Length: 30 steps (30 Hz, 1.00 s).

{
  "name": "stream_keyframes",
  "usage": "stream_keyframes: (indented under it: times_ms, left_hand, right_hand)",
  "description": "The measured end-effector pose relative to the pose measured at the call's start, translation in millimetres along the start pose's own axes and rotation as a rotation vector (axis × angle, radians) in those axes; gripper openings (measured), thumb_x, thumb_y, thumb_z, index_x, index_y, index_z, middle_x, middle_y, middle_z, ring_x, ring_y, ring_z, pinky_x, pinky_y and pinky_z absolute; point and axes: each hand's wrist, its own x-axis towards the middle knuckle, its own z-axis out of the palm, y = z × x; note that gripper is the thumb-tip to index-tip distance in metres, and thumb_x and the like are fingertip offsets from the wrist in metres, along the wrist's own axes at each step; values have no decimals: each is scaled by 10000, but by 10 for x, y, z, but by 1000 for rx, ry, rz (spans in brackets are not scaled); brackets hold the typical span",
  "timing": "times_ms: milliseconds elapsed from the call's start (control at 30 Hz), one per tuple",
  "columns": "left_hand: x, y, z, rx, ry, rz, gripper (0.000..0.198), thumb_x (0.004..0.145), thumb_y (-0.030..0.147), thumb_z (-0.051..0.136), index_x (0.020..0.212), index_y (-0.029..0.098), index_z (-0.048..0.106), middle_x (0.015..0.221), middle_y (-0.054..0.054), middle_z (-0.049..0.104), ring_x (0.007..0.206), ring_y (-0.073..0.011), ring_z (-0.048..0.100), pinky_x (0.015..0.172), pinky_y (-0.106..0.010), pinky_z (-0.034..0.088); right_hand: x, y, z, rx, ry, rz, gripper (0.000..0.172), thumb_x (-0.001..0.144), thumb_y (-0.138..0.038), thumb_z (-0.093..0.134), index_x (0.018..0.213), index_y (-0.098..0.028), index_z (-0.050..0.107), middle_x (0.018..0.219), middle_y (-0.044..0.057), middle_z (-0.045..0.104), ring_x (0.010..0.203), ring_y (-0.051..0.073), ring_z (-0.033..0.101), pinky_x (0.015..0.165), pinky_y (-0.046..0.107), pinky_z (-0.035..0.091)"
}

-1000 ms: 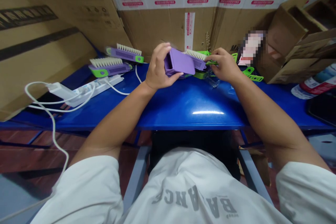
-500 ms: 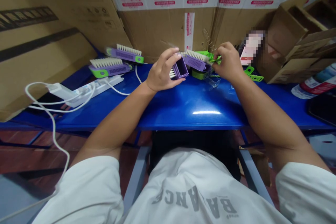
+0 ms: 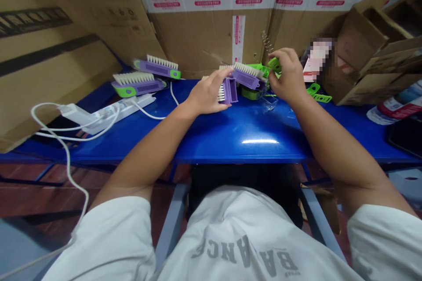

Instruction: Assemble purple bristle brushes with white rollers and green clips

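Note:
My left hand [image 3: 205, 95] is wrapped round a purple brush body [image 3: 232, 91] with white bristles, its hollow end facing right. Between the thumb and fingers of my right hand [image 3: 290, 75] is a green plastic piece [image 3: 274, 65] with holes. A thin coil spring [image 3: 267, 43] sticks up just past it; I cannot tell whether the two are joined. Another purple brush [image 3: 246, 80] lies between my hands, with green parts [image 3: 260, 69] behind it. Near my right wrist are loose green pieces [image 3: 320, 96] on the table.
Two purple and green brushes [image 3: 140, 83] lie at the left, behind a white power strip [image 3: 121, 112] with cables. Cardboard [image 3: 204, 30] walls the back of the blue table [image 3: 211, 140]. At the right are a phone [image 3: 316, 61], a carton [image 3: 359, 66] and a bottle [image 3: 395, 105].
My left hand has lowered slightly and turned the brush body, so its hollow end faces more to the right. My right hand has lifted the green piece a little; the spring has shifted up and right.

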Motion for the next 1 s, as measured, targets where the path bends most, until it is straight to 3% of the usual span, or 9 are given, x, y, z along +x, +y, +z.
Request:
stream_keyframes:
  times_ms: [133, 333, 500, 567, 767, 867, 1000]
  left_hand:
    - [6, -30, 17, 44, -108, -43, 1087, 817, 253, 916, 1759, 233, 372, 1717, -185, 605, 1559, -423, 634, 1288, -543, 534]
    - [17, -32, -14, 108, -142, -134, 948, 857, 342, 909, 1697, 198, 495, 1612, -183, 699, 1482, -424, 696, 1277, -546, 531]
    - [13, -62, 33, 106, -64, -158, 1106, 820, 354, 980, 1757, 221, 408, 1824, -206, 470, 1688, -423, 488, 1347, -523, 482]
    - [11, -81, 45, 110, -59, -178, 1117, 805, 401, 1006, 1745, 231, 427, 1840, -208, 440, 1695, -435, 472, 1348, -533, 480]
    - [14, -83, 23, 137, -69, -279, 911, 882, 454, 911, 1678, 242, 521, 1692, -184, 625, 1578, -454, 593, 1324, -600, 472]
    - [12, -71, 17, 142, -48, -308, 915, 871, 449, 892, 1680, 237, 521, 1659, -179, 659, 1537, -456, 622, 1315, -602, 470]
    - [12, -64, 11, 163, -25, -335, 917, 859, 440, 873, 1683, 251, 516, 1652, -161, 669, 1532, -441, 621, 1304, -596, 475]
  right_hand:
    - [1, 39, 41, -17, 42, -38, 531, 1077, -474, 600, 1583, -312, 607, 1595, 193, 644, 1557, 453, 576, 1316, 743, 461]
    - [-14, 54, 56, -7, 59, -133, 555, 1073, -399, 595, 1617, -287, 579, 1562, 166, 733, 1458, 436, 671, 1270, 761, 502]
    - [-12, 74, 73, 17, 116, -138, 497, 1101, -510, 595, 1583, -396, 635, 1545, 138, 716, 1496, 436, 651, 1266, 737, 535]
    - [-9, 96, 78, 9, 144, -148, 474, 1100, -521, 604, 1556, -404, 667, 1498, 140, 713, 1469, 435, 665, 1238, 725, 563]
    - [-18, 34, 26, -16, 202, -168, 416, 1122, -508, 597, 1521, -434, 686, 1399, 124, 759, 1416, 414, 671, 1216, 736, 565]
    - [-25, -36, 2, 8, 194, -191, 382, 1127, -469, 598, 1498, -466, 688, 1422, 86, 788, 1404, 397, 681, 1243, 734, 541]
    - [-26, -45, 38, 26, 150, -203, 429, 1098, -452, 627, 1519, -407, 695, 1462, 91, 800, 1438, 435, 694, 1254, 762, 520]
